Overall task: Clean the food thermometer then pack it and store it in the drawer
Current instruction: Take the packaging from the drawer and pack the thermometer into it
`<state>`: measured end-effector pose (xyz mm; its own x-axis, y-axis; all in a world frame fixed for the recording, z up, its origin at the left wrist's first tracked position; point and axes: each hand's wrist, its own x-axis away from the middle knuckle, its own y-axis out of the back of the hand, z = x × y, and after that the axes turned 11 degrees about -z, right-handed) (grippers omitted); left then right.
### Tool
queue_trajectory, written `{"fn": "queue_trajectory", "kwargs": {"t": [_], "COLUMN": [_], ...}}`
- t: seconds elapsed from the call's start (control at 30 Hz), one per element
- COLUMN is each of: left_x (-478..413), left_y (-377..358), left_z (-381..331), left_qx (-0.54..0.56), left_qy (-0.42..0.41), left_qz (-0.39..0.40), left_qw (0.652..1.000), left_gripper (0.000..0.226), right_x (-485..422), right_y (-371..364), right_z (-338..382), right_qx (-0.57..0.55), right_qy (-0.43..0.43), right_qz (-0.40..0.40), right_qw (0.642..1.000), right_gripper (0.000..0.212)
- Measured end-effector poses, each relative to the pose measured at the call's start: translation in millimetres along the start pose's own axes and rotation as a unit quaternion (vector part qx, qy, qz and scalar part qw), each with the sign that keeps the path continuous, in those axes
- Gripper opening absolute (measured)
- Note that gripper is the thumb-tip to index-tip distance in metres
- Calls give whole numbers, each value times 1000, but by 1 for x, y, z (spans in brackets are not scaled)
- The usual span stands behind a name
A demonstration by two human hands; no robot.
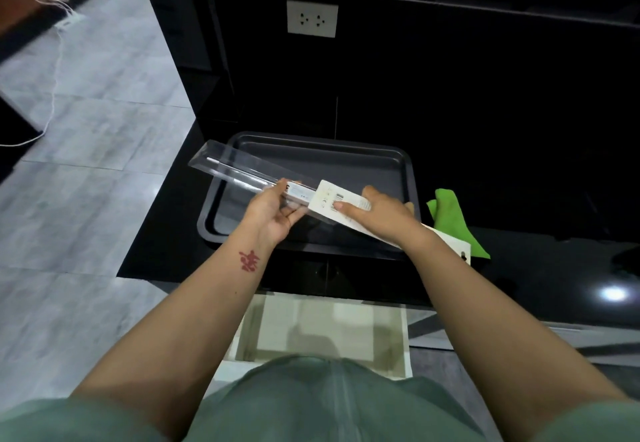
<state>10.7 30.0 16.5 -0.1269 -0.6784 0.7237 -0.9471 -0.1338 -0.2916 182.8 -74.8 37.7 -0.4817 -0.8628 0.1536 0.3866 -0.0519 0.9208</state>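
Both hands hold the food thermometer's package above a dark baking tray (311, 138) that sits on the black bench (166, 227). The left hand (273, 211) curls its fingers and thumb round the clear plastic sleeve (239, 159), which slants up and away to the left. The thermometer (242, 173) lies inside that sleeve, its white end at the far tip. The right hand (377, 213) pinches the white printed card (332, 195) at the sleeve's near end, thumb on top. A green cloth (450, 220) lies on the bench just right of the tray. Below the bench edge a pale drawer (311, 334) stands open. A white wall socket (312, 19) is set in the dark panel behind
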Motion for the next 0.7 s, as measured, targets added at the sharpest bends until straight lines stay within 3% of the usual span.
{"fn": "queue_trajectory", "kwargs": {"t": [0.3, 0.7], "left_x": [-1, -4], "left_y": [5, 9], "left_z": [-7, -15], "left_qx": [-15, -1], "left_qy": [-2, -3], "left_qz": [9, 14], "left_qw": [1000, 1000], "left_gripper": [33, 20], "right_x": [7, 4], "right_y": [11, 17], "right_z": [-8, -8], "right_qx": [-14, 39], "right_qy": [7, 32], "right_qz": [40, 36], "right_qw": [999, 998], "right_gripper": [63, 59]}}
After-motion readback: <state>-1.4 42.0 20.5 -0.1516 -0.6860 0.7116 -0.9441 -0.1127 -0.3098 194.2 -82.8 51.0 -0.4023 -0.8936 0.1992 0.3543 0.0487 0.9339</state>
